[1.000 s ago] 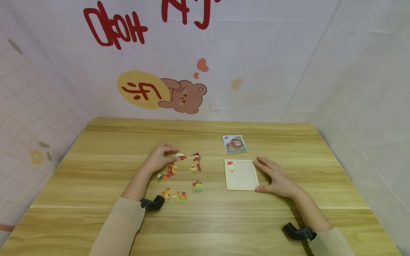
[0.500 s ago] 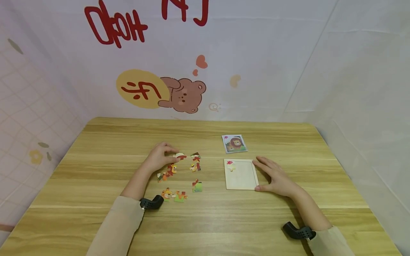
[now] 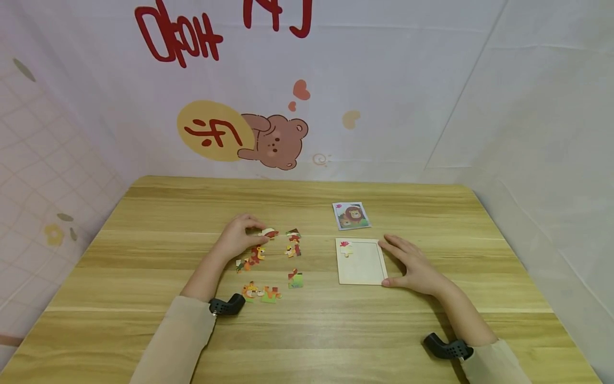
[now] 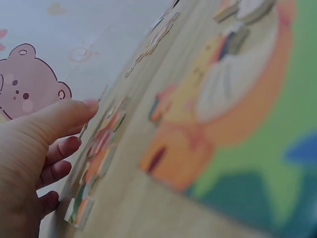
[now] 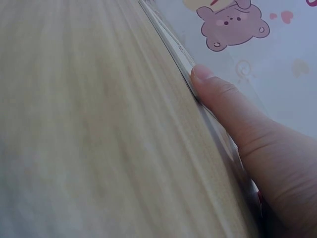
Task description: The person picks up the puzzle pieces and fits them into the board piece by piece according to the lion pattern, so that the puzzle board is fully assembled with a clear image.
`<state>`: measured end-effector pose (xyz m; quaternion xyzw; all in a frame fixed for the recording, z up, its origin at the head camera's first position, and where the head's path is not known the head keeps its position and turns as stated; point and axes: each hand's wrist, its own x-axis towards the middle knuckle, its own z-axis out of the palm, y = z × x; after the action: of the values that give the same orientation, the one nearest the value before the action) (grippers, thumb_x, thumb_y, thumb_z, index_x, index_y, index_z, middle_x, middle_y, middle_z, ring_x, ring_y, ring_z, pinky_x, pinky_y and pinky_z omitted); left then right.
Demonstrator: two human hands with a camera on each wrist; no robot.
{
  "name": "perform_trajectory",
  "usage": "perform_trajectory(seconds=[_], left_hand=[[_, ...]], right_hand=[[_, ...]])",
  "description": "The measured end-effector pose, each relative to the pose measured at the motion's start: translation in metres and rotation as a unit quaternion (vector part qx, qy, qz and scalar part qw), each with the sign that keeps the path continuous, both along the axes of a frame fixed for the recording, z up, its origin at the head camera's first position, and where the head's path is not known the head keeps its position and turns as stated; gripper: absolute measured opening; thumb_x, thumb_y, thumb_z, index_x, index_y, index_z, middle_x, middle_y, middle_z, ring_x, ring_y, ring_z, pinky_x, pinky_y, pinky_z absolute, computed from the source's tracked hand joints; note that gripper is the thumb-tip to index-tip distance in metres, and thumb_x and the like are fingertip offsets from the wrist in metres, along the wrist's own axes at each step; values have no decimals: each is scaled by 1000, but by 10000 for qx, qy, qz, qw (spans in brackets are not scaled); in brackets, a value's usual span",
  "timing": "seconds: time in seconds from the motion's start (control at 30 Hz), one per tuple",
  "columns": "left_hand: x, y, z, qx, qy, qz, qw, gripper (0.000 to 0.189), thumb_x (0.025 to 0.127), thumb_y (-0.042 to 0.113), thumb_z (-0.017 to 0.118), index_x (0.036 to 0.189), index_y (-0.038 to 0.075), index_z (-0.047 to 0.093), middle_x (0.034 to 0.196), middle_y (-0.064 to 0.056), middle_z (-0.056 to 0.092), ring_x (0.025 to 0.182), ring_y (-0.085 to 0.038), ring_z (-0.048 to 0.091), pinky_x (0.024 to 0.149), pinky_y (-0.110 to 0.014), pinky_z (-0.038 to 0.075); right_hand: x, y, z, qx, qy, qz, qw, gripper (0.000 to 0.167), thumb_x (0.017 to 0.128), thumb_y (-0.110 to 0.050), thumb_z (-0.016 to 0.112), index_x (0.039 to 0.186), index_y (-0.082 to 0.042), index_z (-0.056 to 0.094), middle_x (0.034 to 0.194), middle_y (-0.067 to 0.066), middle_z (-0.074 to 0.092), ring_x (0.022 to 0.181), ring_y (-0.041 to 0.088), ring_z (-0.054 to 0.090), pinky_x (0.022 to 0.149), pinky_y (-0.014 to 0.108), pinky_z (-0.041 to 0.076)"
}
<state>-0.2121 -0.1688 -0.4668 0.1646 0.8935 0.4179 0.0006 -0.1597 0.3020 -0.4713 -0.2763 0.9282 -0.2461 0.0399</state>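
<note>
My left hand [image 3: 239, 234] pinches a white-and-red jigsaw piece [image 3: 269, 233] between thumb and fingers, at the top of a group of loose pieces. In the left wrist view that piece is seen nearly edge-on at the thumb tip [image 4: 92, 105]. My right hand [image 3: 414, 268] rests at the right side of a pale wooden puzzle board [image 3: 361, 269], fingers fairly straight. Its thumb touches the lower right corner and a fingertip the upper right. One piece with a pink flower [image 3: 346, 248] lies in the board's upper left corner.
Several loose pieces lie between the hands, among them a green one [image 3: 295, 279], an orange-and-green one [image 3: 271, 294] and a lion-face piece [image 3: 258, 254]. A lion picture card [image 3: 352, 216] lies behind the board. A printed cloth wall [image 3: 384, 80] stands behind the table [image 3: 307, 341].
The piece in my left hand has turned a little and shows more red at its top. The right hand and the board have not visibly moved.
</note>
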Motion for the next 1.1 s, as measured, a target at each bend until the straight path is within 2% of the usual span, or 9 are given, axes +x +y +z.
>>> perform_trajectory(seconds=[0.2, 0.5, 0.63, 0.83, 0.97, 1.1], left_hand=[[3, 0, 5, 127, 88, 48, 9999, 31, 79, 25, 80, 104, 8, 73, 102, -4, 60, 94, -24, 52, 78, -40, 43], [14, 10, 22, -67, 467, 64, 9989, 30, 78, 25, 81, 102, 8, 73, 103, -4, 61, 101, -24, 51, 84, -46, 43], [18, 19, 30, -76, 494, 26, 9987, 30, 78, 24, 81, 102, 8, 73, 102, -3, 61, 103, -24, 50, 86, -47, 42], [24, 36, 38, -17, 555, -35, 9985, 29, 77, 25, 82, 101, 10, 74, 98, -1, 61, 100, -23, 49, 81, -44, 43], [27, 49, 39, -82, 549, -113, 9984, 28, 76, 26, 83, 99, 12, 75, 98, 1, 61, 99, -20, 49, 81, -40, 44], [28, 62, 38, -110, 763, -279, 9966, 27, 75, 25, 84, 96, 12, 75, 95, -1, 61, 96, -19, 49, 79, -36, 43]], right_hand=[[1, 0, 1, -4, -12, 0, 10000, 97, 71, -55, 78, 149, -16, 36, 155, 13, 22, 140, 40, 14, 104, 63, 10], [1, 0, 1, -48, 2, 22, 10000, 97, 71, -55, 78, 149, -15, 36, 154, 14, 22, 140, 40, 14, 104, 63, 11], [1, 0, 2, -56, 1, 26, 10000, 97, 71, -55, 78, 149, -15, 36, 154, 14, 22, 140, 40, 14, 104, 63, 11], [1, 0, 2, -69, -6, 33, 10000, 97, 71, -54, 78, 149, -15, 36, 155, 14, 22, 140, 40, 14, 104, 64, 11], [1, 0, 2, -89, -19, 56, 9999, 96, 72, -53, 78, 149, -15, 36, 155, 15, 22, 140, 40, 14, 104, 64, 11], [2, 0, 2, -89, -24, 67, 9999, 96, 72, -52, 78, 149, -15, 35, 155, 15, 22, 140, 39, 14, 103, 64, 11]])
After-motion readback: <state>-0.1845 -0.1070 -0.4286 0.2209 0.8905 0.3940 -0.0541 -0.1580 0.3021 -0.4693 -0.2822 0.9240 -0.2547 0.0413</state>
